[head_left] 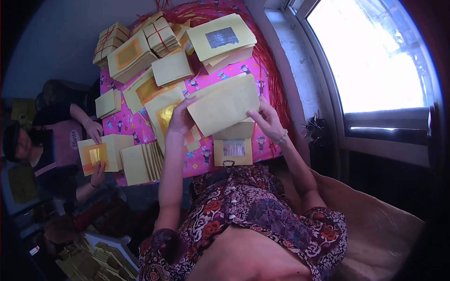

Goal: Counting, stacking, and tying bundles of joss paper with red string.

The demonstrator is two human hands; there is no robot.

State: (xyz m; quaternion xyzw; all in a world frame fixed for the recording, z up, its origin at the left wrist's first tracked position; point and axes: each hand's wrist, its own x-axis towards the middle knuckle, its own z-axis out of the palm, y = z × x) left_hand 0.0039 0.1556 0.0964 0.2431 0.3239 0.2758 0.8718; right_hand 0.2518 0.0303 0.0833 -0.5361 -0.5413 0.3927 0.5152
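Paper point(225, 105), pale yellow, sheet count unclear, is raised over pink printed tablecloth point(206, 155). I'm gripping it at both ends: left hand point(181, 119) on the left, right hand point(269, 119) on the right, thumb on its face. Silver-foil sheet point(234, 148) lies nearer me. Far side: tied bundles point(110, 43), red strands point(277, 96). Co-worker point(63, 143) at left handles gold-foil paper point(96, 155).

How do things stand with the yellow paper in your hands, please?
Left hand gripping left end, right hand gripping right end. Paper held over pink table. Nothing visibly blocking it.
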